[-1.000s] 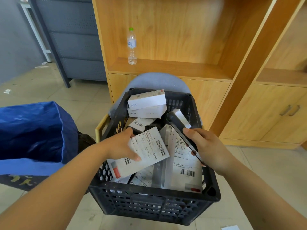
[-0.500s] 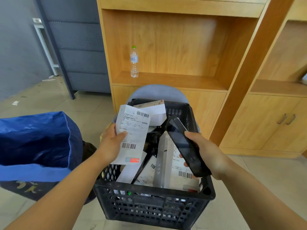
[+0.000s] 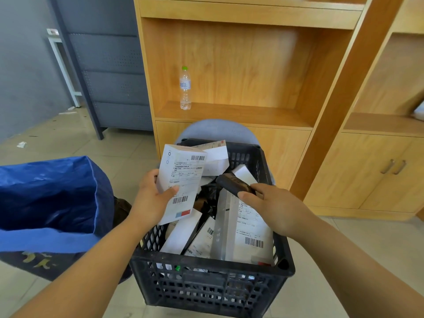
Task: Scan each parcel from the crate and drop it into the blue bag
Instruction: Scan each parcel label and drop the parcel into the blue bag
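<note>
Left hand (image 3: 152, 198) is clamped on a white parcel (image 3: 181, 180): thumb across the labelled face, fingers behind its left edge. It holds the parcel upright above the left side of the crate, label toward the camera. On my feed I make out one barcode near the top of the label, another near the bottom, and a red-and-blue mark at the lower corner.

Sweeping from the left edge, the blue bag (image 3: 46, 196) stands on the floor just beside the crate, its mouth gaping upward. The black slatted crate (image 3: 206, 283) sits in the middle of my view, and a grey chair back (image 3: 218, 129) rises behind its far rim. Inside, more white parcels lean at odd angles. The largest of them (image 3: 250, 228) rests toward the right wall with a barcode facing up.

Over the crate's right half, my right hand (image 3: 275, 207) grips the black scanner (image 3: 231, 183), fingers curled over its body. The scanner's front end points left toward the held parcel, near it but not touching.

Across the back, a grey metal cabinet (image 3: 110, 76) stands at the left. Next comes a wooden shelf (image 3: 229, 113) with a green-capped water bottle (image 3: 185, 88) upright on it, then cupboard doors (image 3: 367, 175) with paired handles at the right.
</note>
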A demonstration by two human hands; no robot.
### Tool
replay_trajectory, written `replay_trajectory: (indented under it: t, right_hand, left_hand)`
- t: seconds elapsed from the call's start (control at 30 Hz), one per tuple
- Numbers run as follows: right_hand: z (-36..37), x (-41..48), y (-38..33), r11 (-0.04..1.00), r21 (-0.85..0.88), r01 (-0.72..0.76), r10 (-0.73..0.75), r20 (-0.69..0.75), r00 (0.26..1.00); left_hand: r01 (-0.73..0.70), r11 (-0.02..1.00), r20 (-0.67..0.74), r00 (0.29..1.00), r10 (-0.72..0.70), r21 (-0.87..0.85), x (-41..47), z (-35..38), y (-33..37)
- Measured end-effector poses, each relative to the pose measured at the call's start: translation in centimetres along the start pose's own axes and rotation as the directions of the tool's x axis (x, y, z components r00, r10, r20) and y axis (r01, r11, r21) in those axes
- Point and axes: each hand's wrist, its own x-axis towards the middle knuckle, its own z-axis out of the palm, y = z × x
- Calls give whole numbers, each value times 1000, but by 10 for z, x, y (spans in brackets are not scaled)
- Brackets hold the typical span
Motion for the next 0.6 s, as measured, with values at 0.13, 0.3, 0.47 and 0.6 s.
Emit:
replay_trajectory:
  t: [0.13,0.3,0.47,0.6]
  right_hand:
    - [-2,-2,0,1000,1,-18,18,-2,1000]
    - [-2,-5,-1,997,65,-38,38,-5,999]
    - [-1,0,-16,823,516,-238,192,142,971]
    - [6,16,-45,622,696,-357,184,314,932]
  left_hand:
    - [2,1000,-3,1000,-2,7,-2,0,-2]
    - [3,1000,-12,1000,-3,-29,-4,-2,-2]
    - [-22,997,-166,986,9,-79,-6,-20,-2]
    - [-53,991,-316,949,13,-119,-6,-54,-8]
